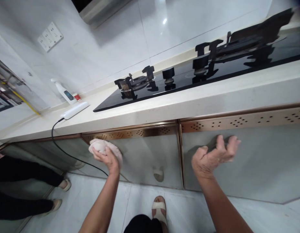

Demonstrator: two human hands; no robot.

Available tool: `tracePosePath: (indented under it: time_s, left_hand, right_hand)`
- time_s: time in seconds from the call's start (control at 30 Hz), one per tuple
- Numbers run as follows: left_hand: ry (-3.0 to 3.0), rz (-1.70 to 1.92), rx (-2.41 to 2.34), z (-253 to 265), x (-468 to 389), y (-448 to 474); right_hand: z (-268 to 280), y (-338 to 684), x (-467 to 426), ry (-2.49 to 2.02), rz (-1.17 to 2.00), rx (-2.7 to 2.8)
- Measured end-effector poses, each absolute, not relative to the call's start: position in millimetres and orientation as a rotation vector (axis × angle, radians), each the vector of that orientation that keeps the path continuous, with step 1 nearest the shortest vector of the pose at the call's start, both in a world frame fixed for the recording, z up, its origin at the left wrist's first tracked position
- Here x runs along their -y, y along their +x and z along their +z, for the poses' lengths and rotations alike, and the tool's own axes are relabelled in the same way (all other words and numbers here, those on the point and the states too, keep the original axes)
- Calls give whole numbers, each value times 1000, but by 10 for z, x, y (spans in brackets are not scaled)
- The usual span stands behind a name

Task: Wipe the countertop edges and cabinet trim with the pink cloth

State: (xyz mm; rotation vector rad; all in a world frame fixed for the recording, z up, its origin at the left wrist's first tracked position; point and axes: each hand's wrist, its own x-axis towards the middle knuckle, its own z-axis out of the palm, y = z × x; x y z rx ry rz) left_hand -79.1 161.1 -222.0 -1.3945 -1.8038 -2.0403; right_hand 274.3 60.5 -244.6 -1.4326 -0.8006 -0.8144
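My left hand (109, 159) is closed around a pale pink cloth (98, 146), pressed against the upper left of a grey glossy cabinet door (145, 155). Just above the cloth runs a copper-coloured strip with small holes (130, 133). On the right, my right hand (216, 154) is at the neighbouring cabinet door (256, 161), below its perforated strip (237, 121). Its fingers are bent and apart, and I see nothing in them. Whether its fingertips touch the door is hard to tell.
A black glass gas hob (145, 95) with burners and knobs lies on the white countertop (111, 118). A white device (75, 110) with a black cable (67, 153) hanging to the floor and a spray bottle (64, 92) stand left. Dark-trousered legs (23, 171) show at far left.
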Motion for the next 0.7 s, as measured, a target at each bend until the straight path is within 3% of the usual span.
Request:
tracePosePath:
  time_s: [0.23, 0.43, 0.53, 0.7]
  left_hand:
    - [-2025, -1498, 1237, -2648, -971, 413]
    - [-2250, -1181, 748, -3080, -792, 624]
    - [-2296, -1274, 795, -2912, -792, 523]
    - [-2114, -1551, 813, -2098, -901, 437]
  right_hand:
    - [-2489, 2807, -625, -1365, -883, 857]
    - [-2481, 2834, -613, -1388, -947, 847]
    - [-2469, 2811, -617, -1403, -950, 823]
    - [-2509, 2794, -642, -1431, -877, 785]
